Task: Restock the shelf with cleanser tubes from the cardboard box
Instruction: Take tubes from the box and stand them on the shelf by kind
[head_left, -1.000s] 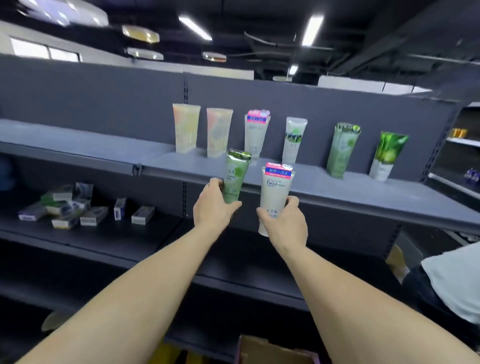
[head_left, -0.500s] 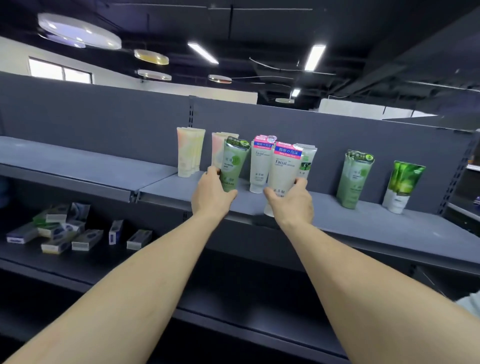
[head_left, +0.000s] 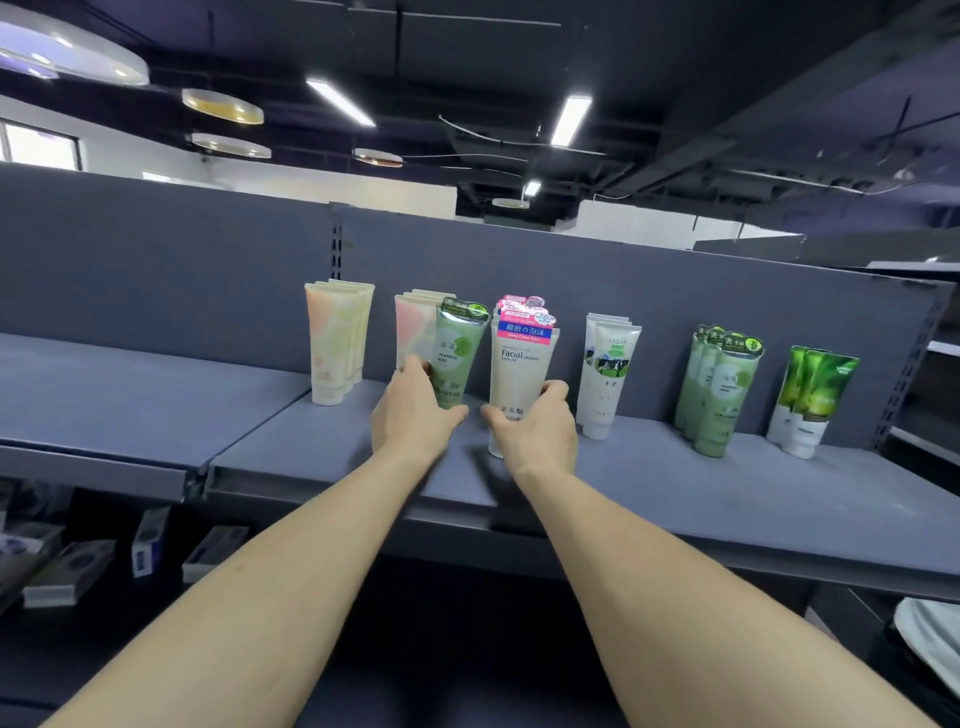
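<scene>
My left hand (head_left: 415, 415) grips a green cleanser tube (head_left: 457, 353) upright over the grey shelf (head_left: 675, 483), in front of a row of peach tubes (head_left: 413, 327). In my right hand (head_left: 535, 426) is a white Facial tube (head_left: 522, 364) with a pink and blue band, held upright with its cap at the shelf surface, just in front of a row of matching pink-topped tubes (head_left: 524, 306). The cardboard box is out of view.
Other tube rows stand along the shelf's back panel: pale peach tubes (head_left: 337, 343) at left, white tubes (head_left: 608, 369), green tubes (head_left: 722, 389) and bright green ones (head_left: 810, 395) at right. Small boxes (head_left: 72, 566) lie on the lower shelf at left.
Both hands have risen and reached forward over the shelf with their tubes. The white tube now stands right in front of its matching row; my view has tilted upward.
</scene>
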